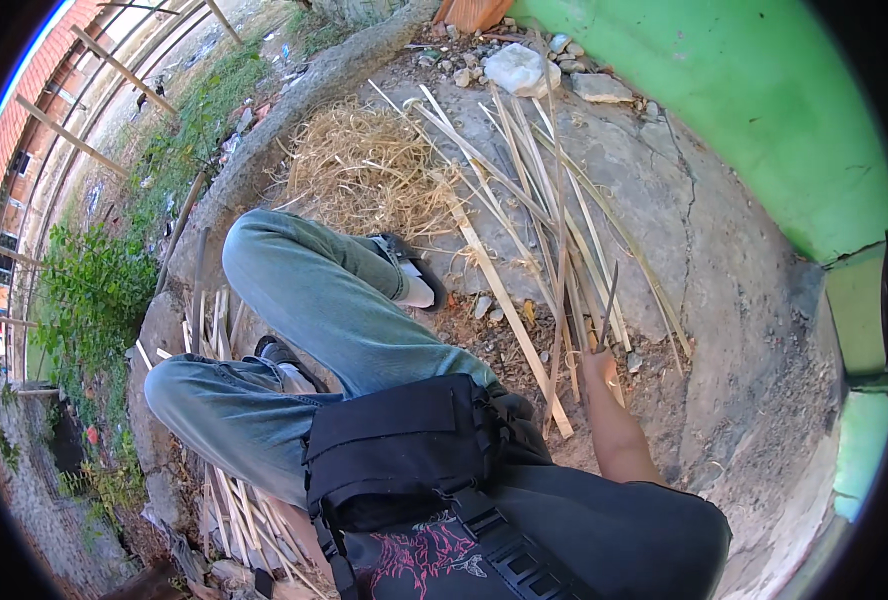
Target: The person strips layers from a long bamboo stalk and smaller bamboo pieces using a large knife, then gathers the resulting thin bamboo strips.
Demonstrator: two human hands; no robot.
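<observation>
Out to the right, my right hand (598,368) is closed round the lower end of a knife with a narrow, dark, pointed blade (611,300) that points away from me. It is beside the near ends of a loose bundle of long bamboo strips (534,190), spread over the concrete and dirt. One wide pale strip (509,310) lies slanting between my leg and that bundle. Part of my left arm (301,528) shows at the lower edge beside my bag; the left hand is out of sight. More pale bamboo strips (239,515) lie near that arm.
A heap of curly bamboo shavings (364,165) lies beyond my bent legs in jeans (329,290). A black bag (399,440) rests on my front. White rock (521,70) and rubble sit at the far end. A green wall (744,90) bounds the right; plants (99,280) grow left.
</observation>
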